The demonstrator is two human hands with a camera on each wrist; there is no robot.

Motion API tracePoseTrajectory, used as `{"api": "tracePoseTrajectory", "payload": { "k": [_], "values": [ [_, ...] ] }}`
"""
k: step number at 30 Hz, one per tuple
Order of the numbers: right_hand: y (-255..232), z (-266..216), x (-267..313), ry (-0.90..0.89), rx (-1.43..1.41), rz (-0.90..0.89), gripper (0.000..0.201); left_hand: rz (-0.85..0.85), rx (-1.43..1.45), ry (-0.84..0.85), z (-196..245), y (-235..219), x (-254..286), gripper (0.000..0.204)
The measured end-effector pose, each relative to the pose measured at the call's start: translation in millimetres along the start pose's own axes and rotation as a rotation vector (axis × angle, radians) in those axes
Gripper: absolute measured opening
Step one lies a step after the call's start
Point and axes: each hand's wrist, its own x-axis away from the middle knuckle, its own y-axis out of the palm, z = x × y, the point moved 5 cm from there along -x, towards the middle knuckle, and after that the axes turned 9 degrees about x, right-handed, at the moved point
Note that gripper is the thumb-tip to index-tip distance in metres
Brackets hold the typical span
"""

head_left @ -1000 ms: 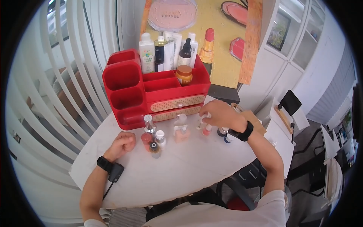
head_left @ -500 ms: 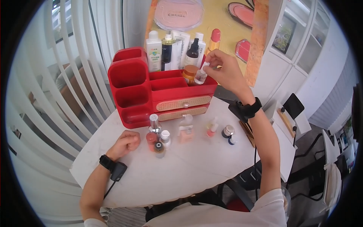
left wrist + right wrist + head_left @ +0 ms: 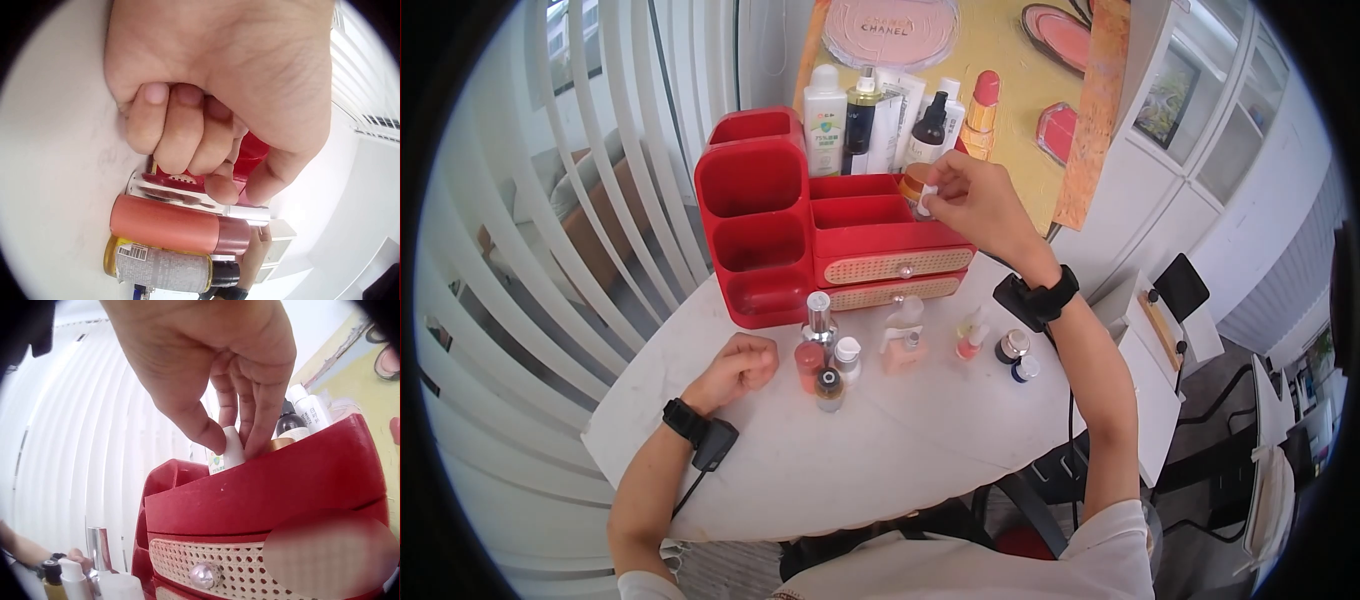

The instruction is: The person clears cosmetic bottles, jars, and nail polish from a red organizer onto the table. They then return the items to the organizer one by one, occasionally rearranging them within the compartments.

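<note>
My right hand (image 3: 983,203) pinches the white cap (image 3: 235,447) of a small bottle between thumb and fingers, low over the right compartment of a red cosmetics organizer (image 3: 880,238). The bottle's body is mostly hidden behind the compartment wall. Beside it stands an orange-lidded jar (image 3: 913,181), partly covered by the fingers. On the tabletop at the left, my left hand (image 3: 740,370) rests with its fingers curled into the palm, holding nothing. Close to it stand a coral bottle (image 3: 165,224) and a black-capped bottle (image 3: 164,270) with yellowish contents.
Taller bottles and tubes, among them a white bottle (image 3: 825,125), fill the organizer's back row. In front of the drawers are a pink bottle (image 3: 903,348), a small pink-bottomed bottle (image 3: 969,345) and a dark jar (image 3: 1012,347). A painted board (image 3: 1020,175) stands behind.
The right hand rose from the table with the small clear bottle, crossed to the organizer's right compartment, then lowered it in beside the jar. The left hand stayed on the table.
</note>
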Motion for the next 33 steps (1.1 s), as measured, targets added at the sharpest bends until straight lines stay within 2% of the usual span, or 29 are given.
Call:
{"api": "tracePoseTrajectory", "payload": {
  "k": [7,9,13,15,19,21,22,25,29,31,33],
  "values": [
    [-10,-6,5,0.018,-0.053,-0.055,0.017,-0.011,0.003,-0.003,0,0,0,0.032],
    [-27,-11,9,-0.066,0.079,0.092,0.017,-0.01,0.005,-0.004,1,0,0,0.032],
    [-48,-16,32,-0.002,0.122,0.092,0.016,-0.009,0.012,-0.006,0,0,1,0.032],
    [-34,6,59,0.049,0.239,-0.381,0.017,-0.016,0.018,-0.005,0,-2,0,0.031],
    [-17,43,95,0.009,0.281,-0.506,0.024,-0.02,0.018,-0.008,1,1,0,0.031],
    [-8,46,103,-0.058,0.189,-0.585,0.025,-0.011,0.006,-0.004,1,1,0,0.031],
    [-5,48,109,0.005,0.19,-0.626,0.026,0.001,-0.008,0.001,1,0,0,0.031],
    [11,73,115,0.015,0.223,-0.67,0.025,0.008,0.0,0.006,-3,-6,-1,0.031],
    [-10,59,101,0.045,0.311,-0.615,0.022,0.003,0.018,-0.008,0,-4,0,0.031],
    [-41,51,85,0.086,0.158,-0.32,0.018,-0.005,0.03,-0.019,-1,-4,0,0.031],
    [-66,38,67,0.056,0.058,-0.081,0.02,0.004,0.03,-0.016,-2,-4,0,0.031]
  ]
}}
